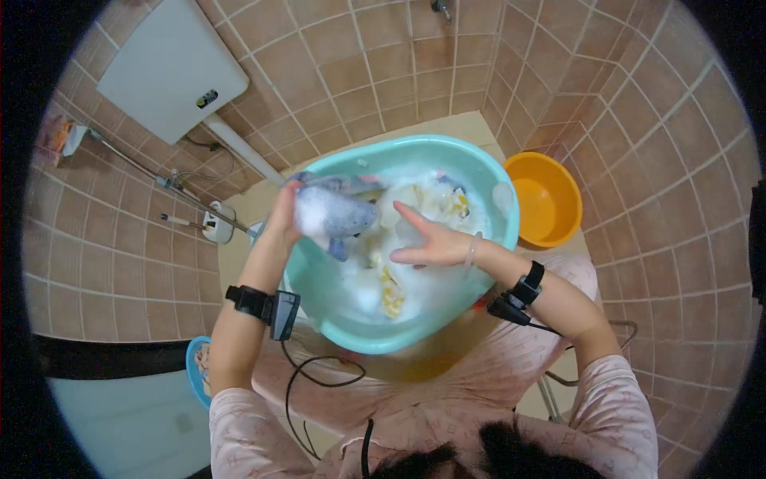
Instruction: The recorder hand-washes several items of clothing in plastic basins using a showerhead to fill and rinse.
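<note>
A soapy grey plush toy [333, 214] is gripped in the left hand [285, 214], held above the suds. The right hand [428, 239] is spread flat, empty, just beside it. Below both, a teal wash basin [495, 191]; beyond, an orange basin [550, 199].

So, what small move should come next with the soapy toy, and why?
Probably bring the right hand over to rub the grey toy. The left hand holds it up, covered in foam, above the teal basin, while the right hand hovers open, empty.
</note>
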The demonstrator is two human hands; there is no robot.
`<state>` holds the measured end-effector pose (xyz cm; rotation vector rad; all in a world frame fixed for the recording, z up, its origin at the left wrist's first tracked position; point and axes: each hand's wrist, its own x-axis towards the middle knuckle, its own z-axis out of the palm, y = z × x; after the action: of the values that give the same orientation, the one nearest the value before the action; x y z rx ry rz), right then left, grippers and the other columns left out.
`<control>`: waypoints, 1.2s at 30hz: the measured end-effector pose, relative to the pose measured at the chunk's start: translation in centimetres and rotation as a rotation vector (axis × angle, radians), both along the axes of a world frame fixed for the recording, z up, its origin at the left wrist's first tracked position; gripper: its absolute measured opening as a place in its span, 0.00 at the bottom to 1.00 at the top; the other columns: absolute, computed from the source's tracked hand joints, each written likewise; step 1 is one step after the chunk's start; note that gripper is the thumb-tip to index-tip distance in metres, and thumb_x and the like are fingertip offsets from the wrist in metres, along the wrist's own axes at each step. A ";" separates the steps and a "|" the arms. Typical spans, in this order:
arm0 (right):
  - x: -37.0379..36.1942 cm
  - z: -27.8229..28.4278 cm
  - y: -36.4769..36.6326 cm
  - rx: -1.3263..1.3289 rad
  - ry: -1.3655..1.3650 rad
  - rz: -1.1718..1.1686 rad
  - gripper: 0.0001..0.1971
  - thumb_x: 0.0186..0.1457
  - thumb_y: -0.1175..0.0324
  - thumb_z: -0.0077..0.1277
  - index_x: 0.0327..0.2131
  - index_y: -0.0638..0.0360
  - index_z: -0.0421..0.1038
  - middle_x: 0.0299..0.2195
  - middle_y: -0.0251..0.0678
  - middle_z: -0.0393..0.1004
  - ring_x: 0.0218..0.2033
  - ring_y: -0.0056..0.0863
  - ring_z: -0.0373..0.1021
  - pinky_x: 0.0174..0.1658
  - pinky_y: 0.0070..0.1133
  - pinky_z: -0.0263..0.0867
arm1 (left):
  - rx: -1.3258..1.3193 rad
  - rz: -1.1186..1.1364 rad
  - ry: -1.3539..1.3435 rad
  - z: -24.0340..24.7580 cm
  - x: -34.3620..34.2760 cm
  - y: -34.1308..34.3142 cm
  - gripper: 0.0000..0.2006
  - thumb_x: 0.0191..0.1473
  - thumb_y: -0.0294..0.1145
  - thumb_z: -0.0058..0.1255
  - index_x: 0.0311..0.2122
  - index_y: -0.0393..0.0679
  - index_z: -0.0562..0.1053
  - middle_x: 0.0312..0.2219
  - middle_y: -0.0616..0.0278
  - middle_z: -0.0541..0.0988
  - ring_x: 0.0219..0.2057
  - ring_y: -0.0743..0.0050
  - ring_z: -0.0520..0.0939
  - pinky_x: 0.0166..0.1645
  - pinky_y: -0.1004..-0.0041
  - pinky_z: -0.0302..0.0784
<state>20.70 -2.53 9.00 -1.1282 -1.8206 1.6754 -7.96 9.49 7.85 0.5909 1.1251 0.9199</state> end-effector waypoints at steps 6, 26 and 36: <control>-3.6 7.1 -0.4 -0.271 0.747 -0.220 0.45 0.54 0.58 0.45 0.58 0.41 0.16 0.60 0.37 0.34 0.58 0.39 0.46 0.41 0.39 0.69 | 0.155 0.012 0.074 10.8 6.9 -4.6 0.15 0.50 0.41 0.42 0.37 0.42 0.68 0.30 0.60 0.74 0.32 0.69 0.75 0.37 0.68 0.73; -10.0 -3.9 -5.4 0.902 -0.272 -0.264 0.11 0.33 0.66 0.55 0.23 0.55 0.65 0.26 0.36 0.65 0.30 0.38 0.65 0.32 0.30 0.65 | 0.068 0.090 -0.922 -11.2 8.8 -15.2 0.23 0.53 0.52 0.39 0.43 0.41 0.68 0.36 0.56 0.73 0.38 0.63 0.74 0.44 0.68 0.70; -11.5 -9.0 -2.3 0.940 -0.259 -0.521 0.12 0.39 0.61 0.57 0.17 0.54 0.66 0.16 0.37 0.66 0.19 0.37 0.65 0.23 0.28 0.61 | 0.034 0.121 -1.092 -15.1 8.0 -13.3 0.19 0.53 0.45 0.40 0.41 0.40 0.67 0.34 0.56 0.73 0.38 0.64 0.74 0.46 0.68 0.69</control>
<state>9.23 -4.79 0.02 -1.2181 -1.8771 0.2968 0.03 -3.86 -7.24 -0.0126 0.1549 1.1428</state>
